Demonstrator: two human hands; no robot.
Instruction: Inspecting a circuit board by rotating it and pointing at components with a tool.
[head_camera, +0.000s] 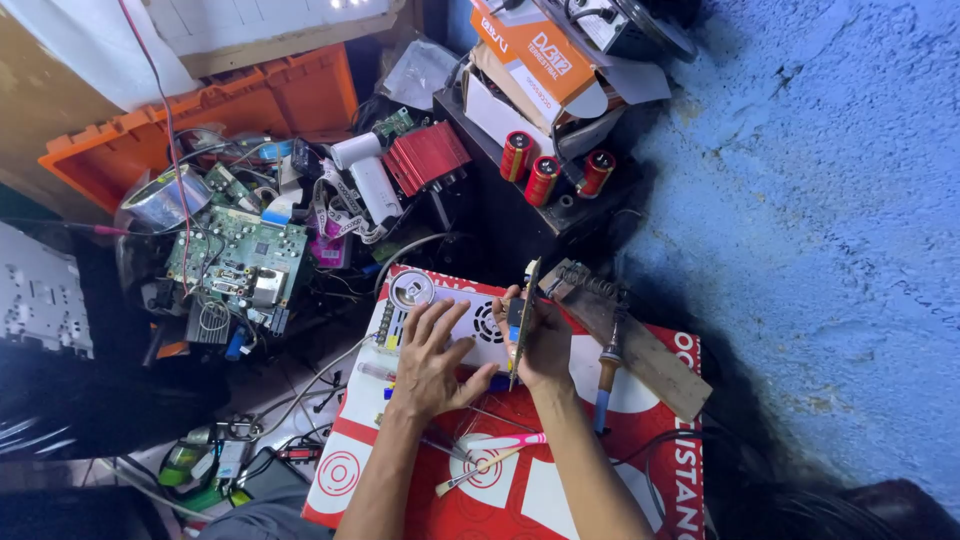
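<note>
My right hand (545, 345) grips a narrow green circuit board (524, 305) held on edge, upright above a red and white printed sheet (560, 470). Next to it my left hand (430, 355) lies flat, fingers spread, on a white perforated metal case (470, 320). A reel of solder (411, 290) sits at the case's far left corner. Right of my right hand a soldering iron with a blue and orange handle (603, 385) rests against a wooden stand (640, 345).
A pile of circuit boards (238, 255), cables and a tape roll (160, 198) fills the left. An orange crate (230, 110) lies behind it. Three red capacitors (543, 178) stand on a black box. A pink tool (500, 442) and wooden stick (478, 470) lie near me. A blue wall (830, 220) is on the right.
</note>
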